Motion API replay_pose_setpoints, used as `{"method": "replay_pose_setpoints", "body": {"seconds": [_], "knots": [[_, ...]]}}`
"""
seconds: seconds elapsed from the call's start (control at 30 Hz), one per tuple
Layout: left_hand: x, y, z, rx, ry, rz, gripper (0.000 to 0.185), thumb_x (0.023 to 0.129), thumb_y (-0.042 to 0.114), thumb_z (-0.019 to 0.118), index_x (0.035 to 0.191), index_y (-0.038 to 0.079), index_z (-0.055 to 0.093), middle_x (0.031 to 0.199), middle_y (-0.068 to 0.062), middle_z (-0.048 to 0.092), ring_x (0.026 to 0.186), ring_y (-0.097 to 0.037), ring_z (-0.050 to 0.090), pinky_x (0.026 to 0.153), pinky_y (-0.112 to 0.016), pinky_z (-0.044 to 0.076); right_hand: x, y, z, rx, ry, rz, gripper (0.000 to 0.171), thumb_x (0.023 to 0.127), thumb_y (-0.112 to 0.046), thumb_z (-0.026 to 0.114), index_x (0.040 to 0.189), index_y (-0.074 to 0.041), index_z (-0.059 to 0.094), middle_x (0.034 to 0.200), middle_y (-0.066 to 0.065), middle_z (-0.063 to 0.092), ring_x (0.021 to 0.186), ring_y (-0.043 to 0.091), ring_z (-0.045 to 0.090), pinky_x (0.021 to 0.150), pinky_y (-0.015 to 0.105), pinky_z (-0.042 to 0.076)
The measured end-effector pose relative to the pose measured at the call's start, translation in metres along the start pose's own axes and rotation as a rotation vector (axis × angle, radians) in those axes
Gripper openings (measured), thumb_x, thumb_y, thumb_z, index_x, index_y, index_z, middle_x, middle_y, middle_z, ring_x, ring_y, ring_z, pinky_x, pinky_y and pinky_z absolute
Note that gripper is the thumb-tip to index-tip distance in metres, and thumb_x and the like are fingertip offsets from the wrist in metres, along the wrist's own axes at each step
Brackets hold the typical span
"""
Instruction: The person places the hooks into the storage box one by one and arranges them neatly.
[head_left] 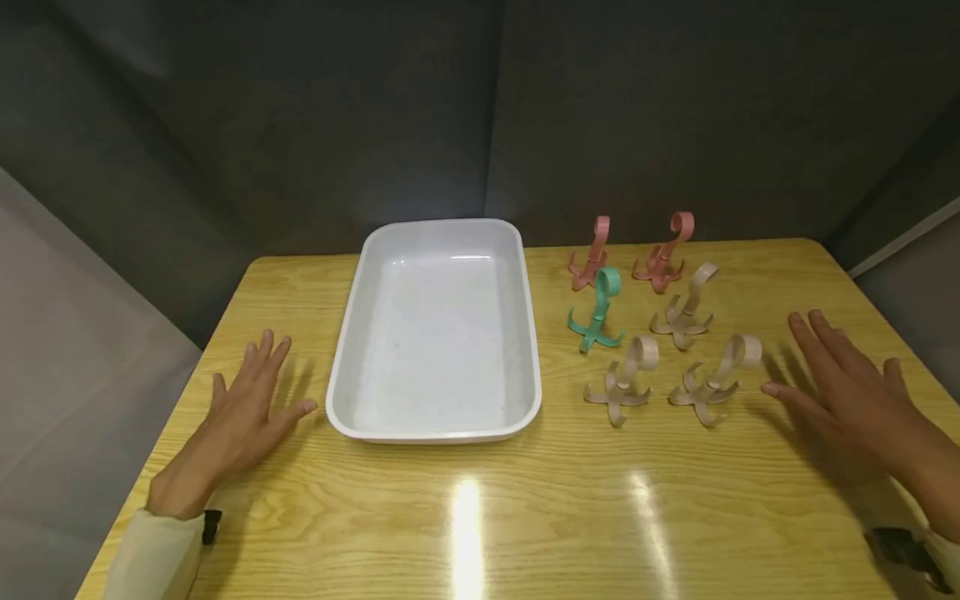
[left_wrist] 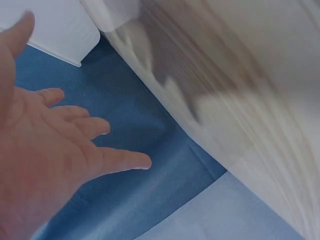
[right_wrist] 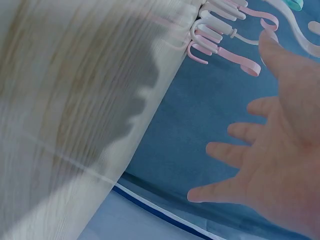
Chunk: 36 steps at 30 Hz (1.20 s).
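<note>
My left hand [head_left: 238,421] hovers palm down with spread fingers, just left of a white rectangular tray [head_left: 433,437]. Nothing is in its grasp. On the other side, my right hand [head_left: 855,396] is likewise spread and holds nothing, its thumb close to a beige hanging hook [head_left: 705,393]. Each hook has a curled top and several upturned prongs, and stands on the table. Two more beige hooks [head_left: 617,393] [head_left: 682,321] are nearby. A green hook [head_left: 597,321] stands right of the tray, and behind it are two pink hooks [head_left: 590,268] [head_left: 662,265].
The wooden table [head_left: 360,517] reflects bright light near its front. Dark cloth [head_left: 300,125] hangs behind its back edge, with paler grey cloth [head_left: 75,400] at the left side. The tray's raised walls stand between my left hand and the hooks.
</note>
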<state>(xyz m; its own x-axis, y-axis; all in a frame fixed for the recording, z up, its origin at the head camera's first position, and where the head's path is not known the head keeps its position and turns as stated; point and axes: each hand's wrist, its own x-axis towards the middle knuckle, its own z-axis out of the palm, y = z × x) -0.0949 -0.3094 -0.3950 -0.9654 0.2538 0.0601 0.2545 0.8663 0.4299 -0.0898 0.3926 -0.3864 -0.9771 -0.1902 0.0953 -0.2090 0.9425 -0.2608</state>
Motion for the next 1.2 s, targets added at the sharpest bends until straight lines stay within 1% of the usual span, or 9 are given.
{"method": "replay_pose_setpoints", "body": {"seconds": [0.13, 0.33, 0.5, 0.6, 0.73, 0.83, 0.93, 1.0, 1.2], "knots": [[-0.001, 0.003, 0.0, -0.074, -0.015, 0.002, 0.081, 0.108, 0.037, 0.058, 0.166, 0.004, 0.012, 0.17, -0.028, 0.006, 0.153, -0.053, 0.006, 0.106, -0.083, -0.001, 0.0, -0.001, 0.0, -0.003, 0.001, -0.002, 0.092, 0.107, -0.036, 0.061, 0.167, -0.01, -0.004, 0.168, 0.028, -0.008, 0.146, 0.064, 0.007, 0.099, 0.086, -0.012], [-0.002, 0.011, 0.0, -0.109, 0.011, 0.047, 0.059, 0.112, 0.027, 0.051, 0.159, -0.004, 0.032, 0.161, -0.032, 0.032, 0.146, -0.053, 0.03, 0.109, -0.078, 0.019, 0.002, -0.002, 0.0, -0.006, 0.013, -0.012, 0.091, 0.107, -0.036, 0.06, 0.167, -0.009, -0.003, 0.168, 0.03, -0.006, 0.146, 0.064, 0.008, 0.099, 0.086, -0.01], [-0.004, 0.024, -0.001, -0.13, 0.017, 0.033, 0.048, 0.114, 0.029, 0.047, 0.147, -0.004, 0.05, 0.15, -0.028, 0.048, 0.138, -0.051, 0.043, 0.107, -0.067, 0.034, 0.002, -0.002, 0.0, 0.0, 0.022, -0.017, 0.09, 0.108, -0.036, 0.06, 0.167, -0.009, -0.002, 0.168, 0.03, -0.006, 0.147, 0.063, 0.008, 0.099, 0.087, -0.01], [-0.005, 0.03, -0.003, -0.142, 0.001, 0.017, 0.044, 0.114, 0.031, 0.045, 0.139, -0.003, 0.058, 0.142, -0.025, 0.057, 0.132, -0.048, 0.051, 0.103, -0.065, 0.04, 0.003, -0.003, 0.0, 0.005, 0.031, -0.029, 0.09, 0.107, -0.035, 0.06, 0.167, -0.009, -0.002, 0.168, 0.03, -0.005, 0.148, 0.062, 0.008, 0.099, 0.087, -0.009], [-0.008, 0.035, -0.004, -0.172, -0.025, 0.006, 0.038, 0.114, 0.032, 0.044, 0.125, 0.003, 0.068, 0.124, -0.014, 0.068, 0.116, -0.037, 0.063, 0.094, -0.058, 0.049, 0.004, -0.003, 0.0, 0.008, 0.031, -0.029, 0.089, 0.108, -0.035, 0.06, 0.167, -0.009, -0.002, 0.168, 0.029, -0.006, 0.149, 0.06, 0.006, 0.099, 0.087, -0.009], [-0.01, 0.038, -0.005, -0.199, -0.045, -0.002, 0.035, 0.114, 0.033, 0.044, 0.118, 0.011, 0.071, 0.116, -0.004, 0.071, 0.108, -0.027, 0.066, 0.089, -0.051, 0.051, 0.005, -0.003, 0.0, 0.01, 0.028, -0.029, 0.089, 0.108, -0.035, 0.06, 0.167, -0.009, -0.002, 0.168, 0.029, -0.006, 0.149, 0.06, 0.006, 0.099, 0.087, -0.009], [-0.011, 0.041, -0.005, -0.231, -0.057, -0.004, 0.033, 0.114, 0.033, 0.043, 0.117, 0.016, 0.072, 0.114, 0.001, 0.072, 0.108, -0.023, 0.067, 0.09, -0.048, 0.052, 0.006, -0.003, 0.0, 0.01, 0.032, -0.033, 0.089, 0.107, -0.035, 0.061, 0.167, -0.008, 0.0, 0.168, 0.03, -0.005, 0.148, 0.061, 0.009, 0.099, 0.087, -0.008], [-0.012, 0.042, -0.004, -0.244, -0.056, -0.001, 0.032, 0.115, 0.032, 0.043, 0.116, 0.017, 0.072, 0.114, 0.003, 0.073, 0.11, -0.021, 0.067, 0.091, -0.046, 0.053, 0.007, -0.003, 0.0, 0.01, 0.035, -0.036, 0.089, 0.107, -0.034, 0.062, 0.167, -0.008, 0.001, 0.168, 0.03, -0.003, 0.147, 0.061, 0.011, 0.098, 0.088, -0.007], [-0.013, 0.045, 0.001, -0.291, -0.06, 0.011, 0.033, 0.115, 0.028, 0.042, 0.107, 0.015, 0.071, 0.105, 0.003, 0.072, 0.103, -0.022, 0.066, 0.086, -0.037, 0.051, 0.008, -0.004, -0.002, 0.02, 0.023, -0.037, 0.089, 0.107, -0.033, 0.061, 0.167, -0.007, 0.001, 0.168, 0.029, -0.005, 0.148, 0.061, 0.008, 0.098, 0.087, -0.011]]}}
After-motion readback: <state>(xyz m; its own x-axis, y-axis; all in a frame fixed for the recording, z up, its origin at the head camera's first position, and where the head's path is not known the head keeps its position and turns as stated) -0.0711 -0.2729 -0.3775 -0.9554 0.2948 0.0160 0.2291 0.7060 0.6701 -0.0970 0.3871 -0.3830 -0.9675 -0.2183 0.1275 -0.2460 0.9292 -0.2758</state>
